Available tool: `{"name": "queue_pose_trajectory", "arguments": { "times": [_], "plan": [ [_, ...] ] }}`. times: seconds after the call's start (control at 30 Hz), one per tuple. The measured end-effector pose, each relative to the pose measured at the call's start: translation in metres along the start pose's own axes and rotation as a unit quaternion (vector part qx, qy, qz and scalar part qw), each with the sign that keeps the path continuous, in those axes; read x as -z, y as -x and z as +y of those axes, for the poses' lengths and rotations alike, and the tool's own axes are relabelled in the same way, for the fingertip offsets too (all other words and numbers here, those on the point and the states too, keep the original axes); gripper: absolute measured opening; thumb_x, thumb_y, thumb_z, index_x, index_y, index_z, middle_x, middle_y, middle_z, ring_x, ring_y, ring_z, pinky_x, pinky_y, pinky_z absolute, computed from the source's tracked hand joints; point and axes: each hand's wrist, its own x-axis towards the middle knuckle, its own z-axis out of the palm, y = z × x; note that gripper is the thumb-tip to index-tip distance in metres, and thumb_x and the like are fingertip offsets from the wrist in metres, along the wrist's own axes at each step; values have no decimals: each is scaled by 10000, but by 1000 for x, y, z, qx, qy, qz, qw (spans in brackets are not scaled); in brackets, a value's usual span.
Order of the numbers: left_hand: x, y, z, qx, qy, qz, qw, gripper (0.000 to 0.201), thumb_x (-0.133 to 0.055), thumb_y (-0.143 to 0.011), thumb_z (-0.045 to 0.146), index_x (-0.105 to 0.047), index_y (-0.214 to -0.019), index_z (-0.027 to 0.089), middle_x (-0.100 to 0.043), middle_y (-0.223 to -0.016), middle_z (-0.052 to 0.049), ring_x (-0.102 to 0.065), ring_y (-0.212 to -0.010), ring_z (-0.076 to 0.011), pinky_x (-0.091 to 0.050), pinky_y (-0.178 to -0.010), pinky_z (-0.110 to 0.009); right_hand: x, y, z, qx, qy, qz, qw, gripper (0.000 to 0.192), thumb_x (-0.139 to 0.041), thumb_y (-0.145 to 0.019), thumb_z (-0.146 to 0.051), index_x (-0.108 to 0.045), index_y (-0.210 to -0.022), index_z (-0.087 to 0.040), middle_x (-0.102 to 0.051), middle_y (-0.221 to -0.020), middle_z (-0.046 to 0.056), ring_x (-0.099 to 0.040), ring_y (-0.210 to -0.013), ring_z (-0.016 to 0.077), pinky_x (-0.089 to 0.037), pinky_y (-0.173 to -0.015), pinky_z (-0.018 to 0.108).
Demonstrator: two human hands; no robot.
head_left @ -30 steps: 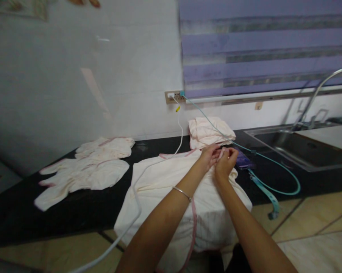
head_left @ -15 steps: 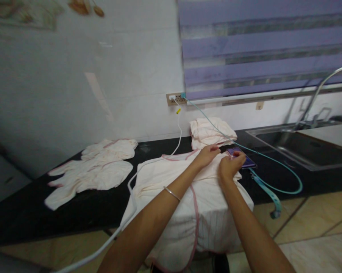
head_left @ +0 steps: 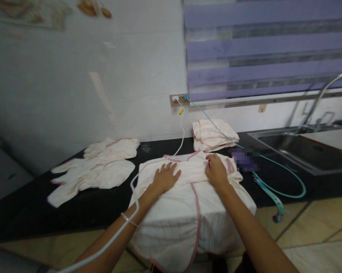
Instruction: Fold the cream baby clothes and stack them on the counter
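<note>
Both palms flat, fingers spread, gripping nothing: left hand [head_left: 165, 177] and right hand [head_left: 216, 171] press on the cream pink-trimmed garment [head_left: 188, 212] draped over the black counter [head_left: 31, 212] edge at 6 o'clock. White cable [head_left: 136, 201] crosses the left wrist. Farther out: loose garments [head_left: 94, 172] at 10 o'clock, folded stack [head_left: 213, 134] at 12, sink [head_left: 304, 149] at 2.

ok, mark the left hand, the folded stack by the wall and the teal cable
left hand [head_left: 165, 178], head view, back of the hand
folded stack [head_left: 213, 134], head view, top layer
teal cable [head_left: 297, 181], head view, loop on the counter
</note>
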Motion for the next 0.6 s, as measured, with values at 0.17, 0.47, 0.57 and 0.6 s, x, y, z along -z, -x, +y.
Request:
{"name": "queue_pose_trajectory", "arguments": {
  "times": [0.17,0.47,0.57,0.6],
  "plan": [
    [-14,8,-27,-19,-7,27,999,593,-306,-1034,515,-414,-1562,269,-305,-1675,-105,-272,-1526,-399,-224,-1184,-635,-1,4,-6,-73,149,-100,981,211,-531,-890,-216,-689,-1014,-149,-630,-1090,147,-576,-1028,266,-412,-900,384],
    [-14,12,-39,-19,6,56,998,572,-402,-1013,481,-466,-1533,253,-374,-1640,-130,-314,-1504,-417,-255,-1175,-630,-14,14,-3,-83,169,21,982,228,-555,-881,-294,-659,-1038,-166,-607,-1082,155,-539,-1035,313,-403,-912,485],
    [-15,15,-40,-46,6,63,997,533,-435,-1002,410,-502,-1502,240,-377,-1640,-121,-309,-1503,-423,-259,-1176,-635,-20,16,1,-68,120,45,989,186,-576,-864,-300,-641,-996,-185,-598,-1062,146,-533,-1036,319,-404,-912,511],
    [-13,15,-40,-58,25,78,995,504,-438,-1001,391,-535,-1469,231,-399,-1628,-120,-320,-1502,-401,-266,-1187,-612,-21,16,1,-66,103,50,991,176,-582,-861,-306,-634,-979,-187,-595,-1053,142,-533,-1033,319,-401,-915,524]
  ]
}}
